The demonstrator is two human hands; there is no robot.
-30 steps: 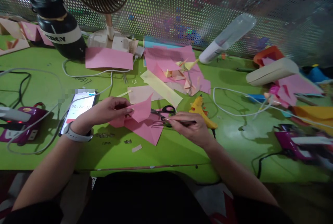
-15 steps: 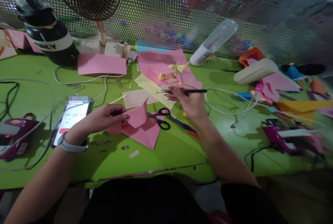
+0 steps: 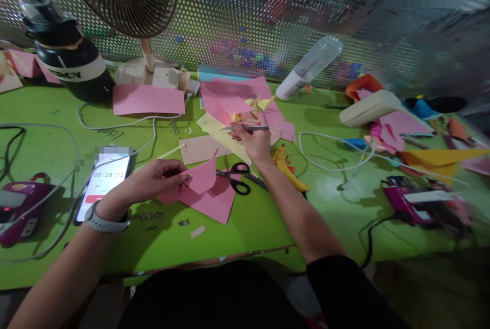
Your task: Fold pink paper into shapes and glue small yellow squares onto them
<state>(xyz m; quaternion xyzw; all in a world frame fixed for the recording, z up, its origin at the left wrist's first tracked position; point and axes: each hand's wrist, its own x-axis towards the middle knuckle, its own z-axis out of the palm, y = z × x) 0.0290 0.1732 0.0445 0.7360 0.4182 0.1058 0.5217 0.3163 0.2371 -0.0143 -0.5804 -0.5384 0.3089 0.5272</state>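
My left hand pinches a folded piece of pink paper between thumb and fingers, with one pointed corner standing up. Below it lies another pink sheet, and black-handled scissors rest beside the folded piece, their blades partly hidden by it. Closed around a slim pointed metal tool, my right hand is above the pale yellow paper; the tool's tip points left. Just behind that hand are small folded yellow paper pieces on stacked pink sheets.
A phone showing a timer lies by my left wrist. Farther back stand a fan, a black bottle and a clear-topped bottle. A yellow tool lies right of my forearm. White cables and purple devices sit around.
My right hand has moved left with the slim tool, and the yellow tool beside my forearm now shows more. My left hand keeps its hold on the pink paper.
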